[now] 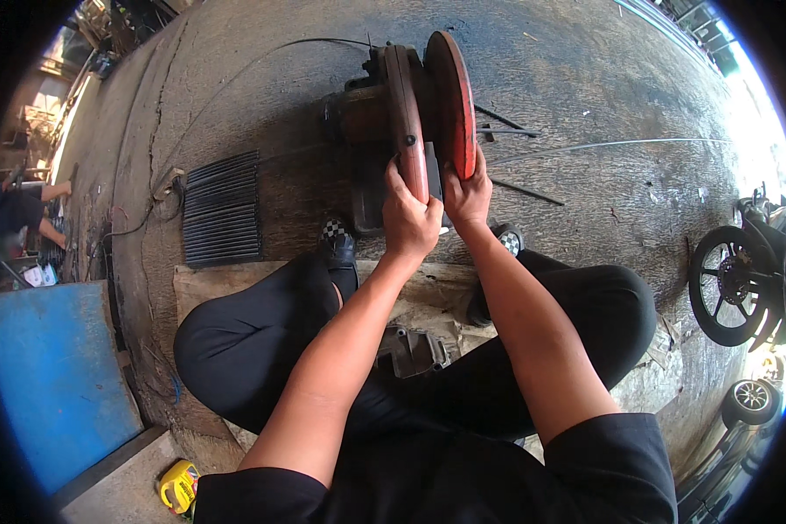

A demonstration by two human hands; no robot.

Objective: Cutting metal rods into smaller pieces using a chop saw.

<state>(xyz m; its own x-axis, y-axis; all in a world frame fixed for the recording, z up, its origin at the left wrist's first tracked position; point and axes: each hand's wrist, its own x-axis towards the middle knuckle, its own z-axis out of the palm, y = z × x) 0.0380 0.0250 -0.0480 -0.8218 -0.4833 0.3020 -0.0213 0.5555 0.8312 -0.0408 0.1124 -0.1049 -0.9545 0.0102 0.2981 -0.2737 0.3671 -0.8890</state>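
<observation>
Gripping: left hand (413,215) is curling round red band (403,113), right hand (469,197) is pinching red disc (451,96) by near rim; long axes are running toward 12 o'clock.

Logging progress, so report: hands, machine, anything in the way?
Left grip closed on reddish guard; right grip on red-edged disc. Machine on ground. Dark rods right of disc.

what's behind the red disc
Right of the disc, dark rods lie on the floor; whatever is directly behind it is covered, so I can't tell.
</observation>
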